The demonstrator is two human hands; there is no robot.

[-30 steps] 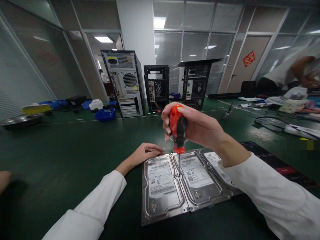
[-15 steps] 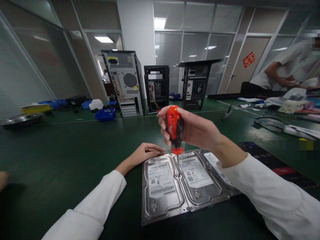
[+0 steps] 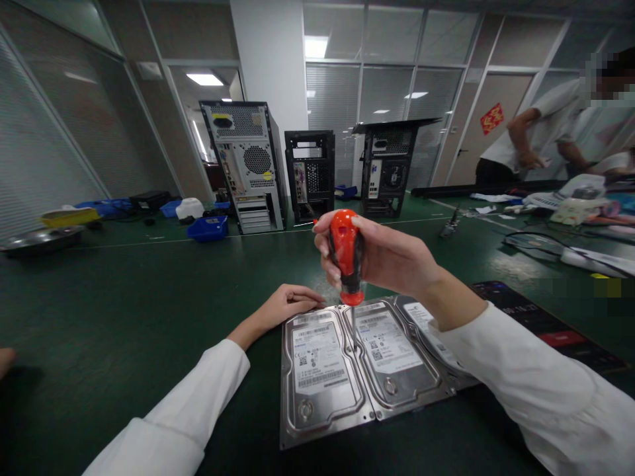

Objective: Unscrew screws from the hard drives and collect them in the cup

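My right hand (image 3: 391,254) is closed around the red and black handle of a screwdriver (image 3: 346,254), held upright. Its thin shaft points down to the edge where two silver hard drives meet, the left hard drive (image 3: 322,398) and the middle hard drive (image 3: 414,385). A third hard drive (image 3: 421,317) on the right is partly covered by my right forearm. Beside the far edge of the left drive, my left hand (image 3: 288,304) lies on the table with its fingers stretched out, holding nothing.
Three computer cases, a tall case (image 3: 238,158), a middle case (image 3: 311,178) and a right case (image 3: 389,168), stand at the back. A blue bin (image 3: 208,228) sits at back left. At right lie a large phone (image 3: 546,324) and cables. A person (image 3: 540,139) leans over at far right.
My hands and the screwdriver have stayed almost in place. The person at far right has shifted posture, and an arm there now hangs apart from the other.
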